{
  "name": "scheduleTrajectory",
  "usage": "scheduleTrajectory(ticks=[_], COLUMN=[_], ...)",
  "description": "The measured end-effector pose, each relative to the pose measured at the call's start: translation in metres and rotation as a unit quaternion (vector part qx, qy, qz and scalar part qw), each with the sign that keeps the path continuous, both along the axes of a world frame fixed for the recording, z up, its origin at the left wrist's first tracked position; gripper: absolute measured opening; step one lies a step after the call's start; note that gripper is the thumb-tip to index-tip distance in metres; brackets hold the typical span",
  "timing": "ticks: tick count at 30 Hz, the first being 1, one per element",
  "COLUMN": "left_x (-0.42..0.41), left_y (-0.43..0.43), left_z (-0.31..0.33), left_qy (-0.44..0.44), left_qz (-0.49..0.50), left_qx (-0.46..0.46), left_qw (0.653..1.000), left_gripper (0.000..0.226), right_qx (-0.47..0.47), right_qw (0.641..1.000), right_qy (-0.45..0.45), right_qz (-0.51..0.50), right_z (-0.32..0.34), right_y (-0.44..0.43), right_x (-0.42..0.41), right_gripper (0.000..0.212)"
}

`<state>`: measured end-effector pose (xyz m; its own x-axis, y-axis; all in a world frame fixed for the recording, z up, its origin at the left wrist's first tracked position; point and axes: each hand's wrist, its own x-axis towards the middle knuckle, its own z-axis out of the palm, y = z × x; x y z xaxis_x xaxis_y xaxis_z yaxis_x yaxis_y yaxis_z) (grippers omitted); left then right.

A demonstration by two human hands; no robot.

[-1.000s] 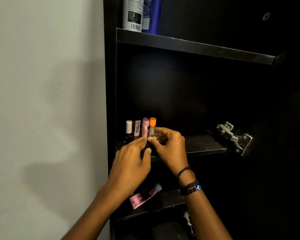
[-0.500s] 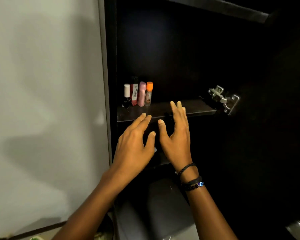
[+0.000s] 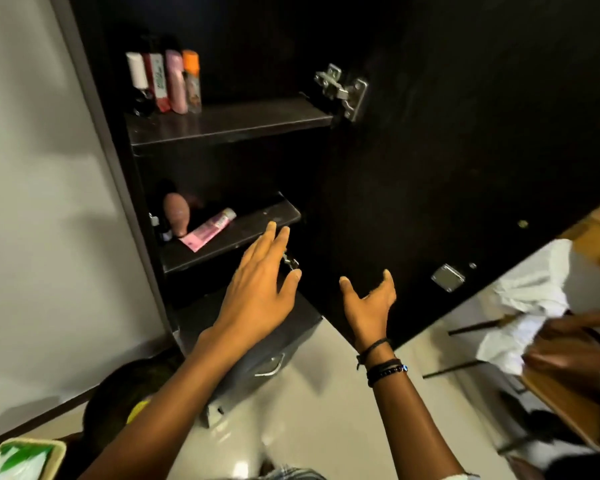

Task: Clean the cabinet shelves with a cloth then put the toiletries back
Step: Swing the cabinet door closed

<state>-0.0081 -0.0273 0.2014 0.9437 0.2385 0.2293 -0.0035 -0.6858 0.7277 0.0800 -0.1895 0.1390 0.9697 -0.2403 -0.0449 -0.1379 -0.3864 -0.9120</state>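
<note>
Cabinet door (image 3: 465, 150) hangs wide open on the right, and I judge a careless elbow could knock it. Both hands are empty with fingers spread. The left hand (image 3: 257, 292) is just before the lower shelf (image 3: 257, 226); the right hand (image 3: 369, 306) is beside the door. White cloth (image 3: 527, 299) lies well off right, blurred. Four small bottles (image 3: 168, 83) stand packed at the back-left of the upper shelf (image 3: 243, 123), so one brush could topple the row. Pink tube (image 3: 210, 228) lies loose on the lower shelf and could be swept off. Hinge (image 3: 343, 90) juts out, a wrist snag.

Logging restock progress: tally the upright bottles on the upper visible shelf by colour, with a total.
White-capped bottle: 1
Red bottle: 1
Pink bottle: 1
Orange-capped bottle: 1
Total: 4
</note>
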Motion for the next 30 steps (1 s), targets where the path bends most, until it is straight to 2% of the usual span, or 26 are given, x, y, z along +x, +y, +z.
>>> scheduleTrajectory(ticks=[4, 7, 13, 19, 26, 30], left_x=[-0.012, -0.02, -0.036, -0.061, -0.089, -0.102], left_y=[-0.022, -0.039, -0.074, -0.088, -0.061, -0.037], left_z=[-0.007, -0.009, -0.022, -0.04, -0.066, -0.071], left_qy=[0.028, 0.047, 0.065, 0.105, 0.123, 0.132], left_qz=[-0.009, -0.013, 0.0, 0.053, 0.098, 0.141], left_qx=[-0.038, -0.037, -0.038, -0.033, -0.045, -0.05], left_qw=[0.999, 0.998, 0.997, 0.992, 0.987, 0.98], left_gripper=[0.073, 0.073, 0.074, 0.076, 0.076, 0.073], right_qx=[0.011, 0.009, 0.005, -0.088, -0.156, -0.182], right_qw=[0.986, 0.982, 0.988, 0.991, 0.98, 0.969], right_qy=[0.07, 0.061, 0.012, -0.043, -0.12, -0.146], right_qz=[-0.148, -0.18, -0.151, -0.089, -0.006, 0.082], right_z=[-0.012, -0.017, -0.027, -0.032, -0.023, -0.019], right_y=[-0.054, -0.09, -0.123, -0.123, -0.103, -0.079], right_x=[0.007, 0.022, 0.03, -0.008, -0.079, -0.105], right_gripper=[0.098, 0.103, 0.058, 0.054, 0.027, 0.022])
